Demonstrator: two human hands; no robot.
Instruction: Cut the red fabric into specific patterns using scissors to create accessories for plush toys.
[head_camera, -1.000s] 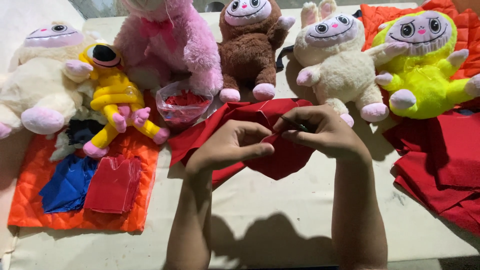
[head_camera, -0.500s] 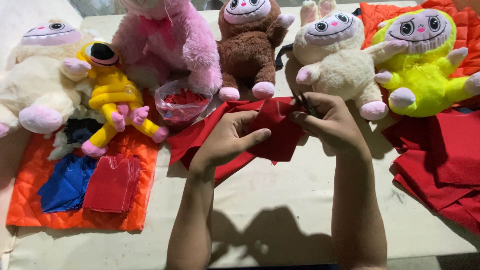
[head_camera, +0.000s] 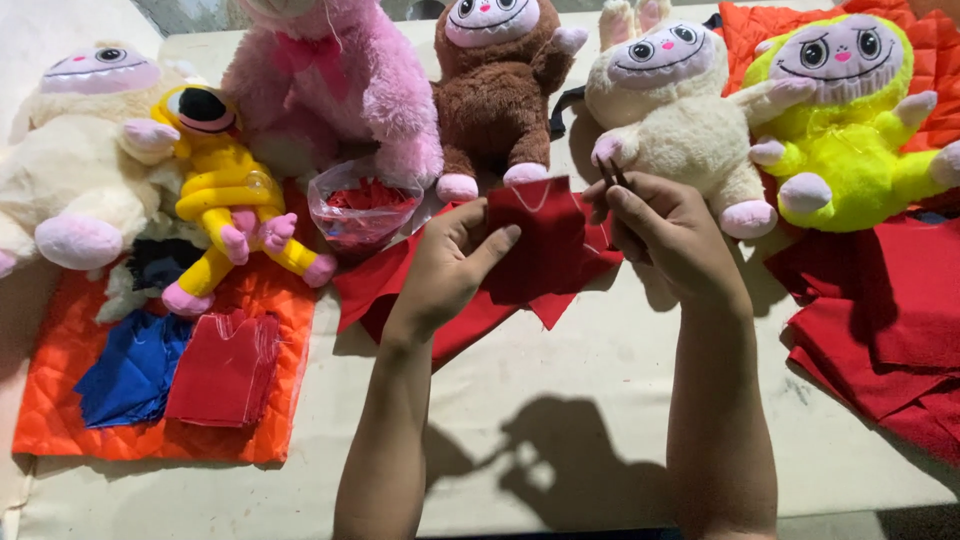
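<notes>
Head view of a worktable (head_camera: 560, 440) with fabric work in hand. At centre frame the left hand (head_camera: 455, 265) rests with thumb and fingers spread open on a small cut piece of red felt (head_camera: 540, 240), pressing rather than pinching it; the piece lies on further red cloth, just below the feet of the brown plush toy (head_camera: 495, 90). The right hand (head_camera: 665, 225), just right of the piece, has thumb and forefinger closed together on something thin and dark at the piece's upper right edge; whether this is a needle, a thread or a small tool cannot be told. The piece bears a faint pale curved line near its top. Judged from the layout, the work is at an early or middle stage: the piece is flat and attached to no toy, a stack of similar red cut pieces (head_camera: 225, 365) lies on the orange quilted mat (head_camera: 60, 400) at lower left beside blue fabric (head_camera: 130, 365), and uncut red cloth (head_camera: 880, 320) lies at right. A clear bag of red scraps (head_camera: 362, 205) sits between the yellow toy (head_camera: 225, 190) and the piece.
</notes>
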